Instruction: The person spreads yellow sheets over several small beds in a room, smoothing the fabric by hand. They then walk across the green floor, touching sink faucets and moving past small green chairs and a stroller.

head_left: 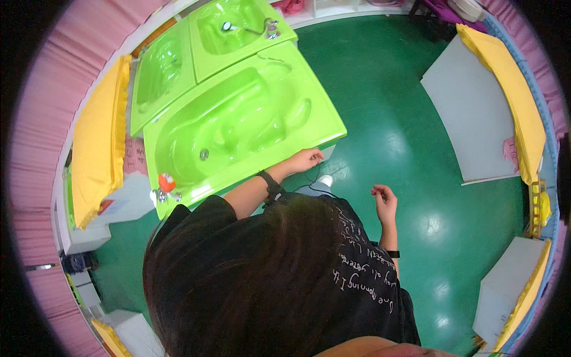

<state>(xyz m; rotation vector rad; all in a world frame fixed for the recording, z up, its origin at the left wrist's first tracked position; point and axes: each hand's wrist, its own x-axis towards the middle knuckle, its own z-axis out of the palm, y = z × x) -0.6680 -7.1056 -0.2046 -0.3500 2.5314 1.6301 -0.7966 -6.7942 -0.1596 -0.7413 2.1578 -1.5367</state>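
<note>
dark hair (238,279) fills the foreground; left hand (304,160) rests flat on green tub (238,125) rim, right hand (385,199) loosely curled, holding nothing.

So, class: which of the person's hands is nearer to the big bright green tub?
Left. The left hand is at the near edge of the green tub, seemingly touching it. The right hand hangs apart over the green floor, fingers curled.

**Green floor, pink curtains**

A glossy dark green floor (410,149) reflects overhead light in bright patches. Pink pleated curtains (41,137) ring the room. Grey platforms (470,113) topped with yellow mats (511,89) stand along the right; another yellow mat (95,143) lies left.
</note>
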